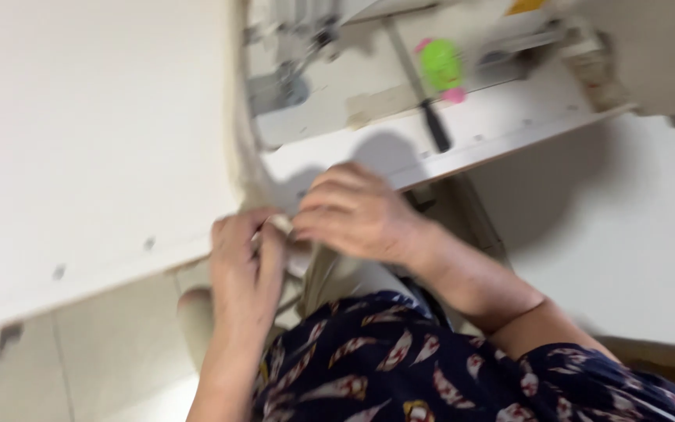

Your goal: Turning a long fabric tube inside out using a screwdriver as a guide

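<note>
The head view is tilted and blurred. My left hand (245, 262) and my right hand (357, 212) meet at the near edge of a white sewing table (87, 156). Both pinch a strip of cream fabric (245, 148) that runs from the fingers up toward the sewing machine (287, 74). The fingers of both hands are closed on the fabric's near end. My dark patterned sleeves and lap fill the bottom of the view.
A green and pink object (441, 69) and a dark-handled tool (433, 125) lie on the white table top to the right of the machine. Pale floor tiles (626, 234) show at right and lower left.
</note>
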